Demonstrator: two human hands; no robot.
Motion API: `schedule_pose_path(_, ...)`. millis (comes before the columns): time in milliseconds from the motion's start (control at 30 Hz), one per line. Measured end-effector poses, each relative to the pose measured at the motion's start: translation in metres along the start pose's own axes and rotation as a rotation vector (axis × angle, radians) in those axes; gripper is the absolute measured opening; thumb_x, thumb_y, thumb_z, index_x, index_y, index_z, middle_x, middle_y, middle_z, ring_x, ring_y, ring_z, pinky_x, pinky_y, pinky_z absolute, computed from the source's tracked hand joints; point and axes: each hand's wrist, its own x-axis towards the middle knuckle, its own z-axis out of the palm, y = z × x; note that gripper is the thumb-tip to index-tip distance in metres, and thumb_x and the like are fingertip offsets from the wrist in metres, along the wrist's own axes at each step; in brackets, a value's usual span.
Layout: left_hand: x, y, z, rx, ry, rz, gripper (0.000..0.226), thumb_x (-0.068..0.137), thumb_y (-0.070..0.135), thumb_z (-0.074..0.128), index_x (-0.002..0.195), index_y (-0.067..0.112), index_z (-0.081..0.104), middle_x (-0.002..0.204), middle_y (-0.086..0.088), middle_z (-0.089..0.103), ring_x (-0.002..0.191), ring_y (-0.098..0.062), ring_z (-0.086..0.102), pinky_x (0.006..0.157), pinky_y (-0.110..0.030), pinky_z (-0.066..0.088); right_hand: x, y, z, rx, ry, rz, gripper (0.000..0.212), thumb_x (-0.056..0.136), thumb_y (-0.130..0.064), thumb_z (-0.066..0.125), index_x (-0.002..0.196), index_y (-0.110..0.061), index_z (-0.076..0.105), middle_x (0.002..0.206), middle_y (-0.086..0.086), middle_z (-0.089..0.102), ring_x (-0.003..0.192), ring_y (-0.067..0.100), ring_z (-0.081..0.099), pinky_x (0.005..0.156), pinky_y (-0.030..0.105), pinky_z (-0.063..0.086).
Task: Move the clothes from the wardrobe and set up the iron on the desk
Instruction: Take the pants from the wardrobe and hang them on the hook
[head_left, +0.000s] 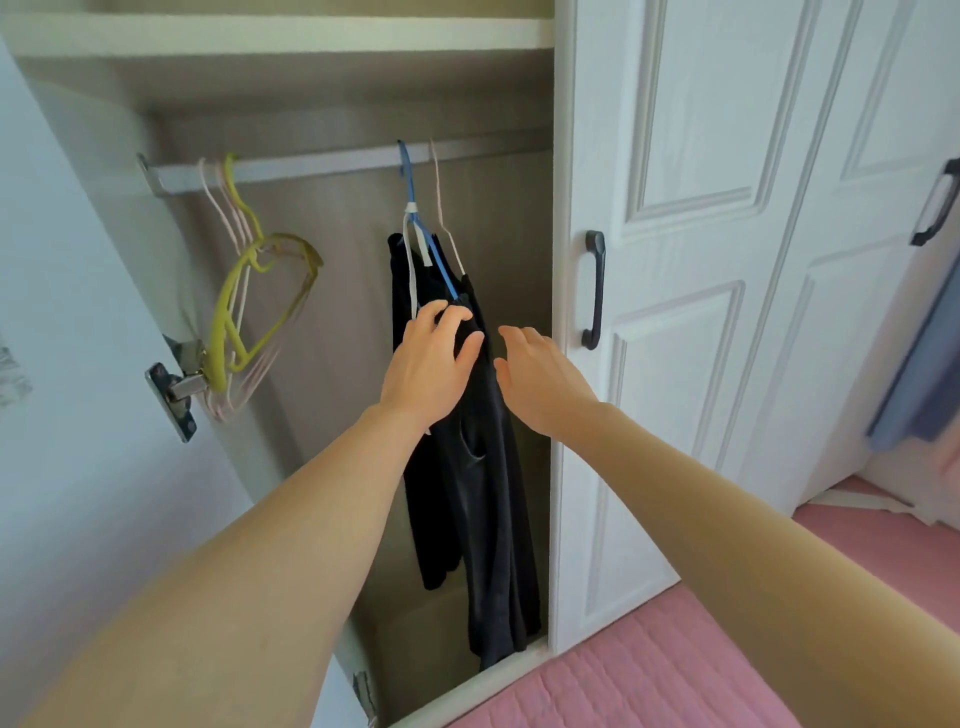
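Left hand (427, 364) grip on black clothes (483, 499), hanging vertical.

The left hand (431, 364) covers the top of the dark clothes (483, 499), so whether its fingers pinch the cloth cannot be told. The blue hanger (415, 208) vanishes into the fabric (its lower bar unseen). At three o'clock, a blue cloth (924, 384) is blurred and cut by the frame's edge; so is the second door handle (937, 202). Both forearms run off at six o'clock.
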Motion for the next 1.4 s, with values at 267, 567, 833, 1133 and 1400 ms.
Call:
schedule_pose_path(267,0.031,0.002,-0.003,-0.132,0.005,-0.064,0.042,0.091,0.026,0.060,0.127,0.017,0.040,0.124,-0.005,0.053,0.103,-0.017,0.054,0.080,-0.032,0.051,0.049,0.000,0.011,0.123,-0.023,0.062,0.041,0.101,-0.023,0.041,0.140,-0.009,0.037,0.132,0.012,0.051,0.114,0.026,0.055,0.092,0.030,0.046)
schedule_pose_path(567,0.066,-0.022,-0.008,-0.352,-0.114,-0.426,0.071,0.087,0.022,0.062,0.144,0.015,0.022,0.134,-0.011,0.046,0.113,-0.025,0.048,0.092,-0.036,0.046,0.082,-0.002,0.017,0.272,-0.133,0.136,0.049,0.098,-0.020,0.050,0.141,-0.005,0.033,0.130,0.014,0.053,0.113,0.027,0.055,0.083,0.024,0.042)
schedule_pose_path(833,0.120,-0.037,-0.021,-0.798,-0.017,-0.780,0.039,0.092,-0.003,0.053,0.130,0.002,0.044,0.098,-0.012,0.062,0.080,-0.020,0.061,0.075,-0.031,0.055,0.117,-0.002,0.016,0.452,-0.153,0.258,0.056,0.094,-0.001,0.048,0.145,-0.010,0.026,0.126,0.017,0.050,0.109,0.029,0.056,0.082,0.030,0.049)
schedule_pose_path(1133,0.146,-0.041,-0.016,-1.213,-0.133,-0.914,0.015,0.096,0.014,0.052,0.084,0.007,0.054,0.071,-0.004,0.053,0.059,-0.016,0.052,0.063,-0.032,0.051,0.133,-0.009,0.035,0.896,-0.082,0.395,0.033,0.101,-0.013,0.036,0.132,-0.018,0.047,0.119,0.007,0.056,0.102,0.020,0.055,0.080,0.029,0.046)
schedule_pose_path(1400,0.172,-0.039,-0.018,-1.291,-0.155,-0.913,0.035,0.100,0.012,0.028,0.066,0.014,0.035,0.053,0.003,0.029,0.026,-0.008,0.023,0.032,-0.012,0.019,0.131,-0.010,0.029,1.040,-0.022,0.436,0.027,0.101,-0.016,0.036,0.118,-0.028,0.055,0.114,0.005,0.057,0.101,0.019,0.057,0.084,0.032,0.050)
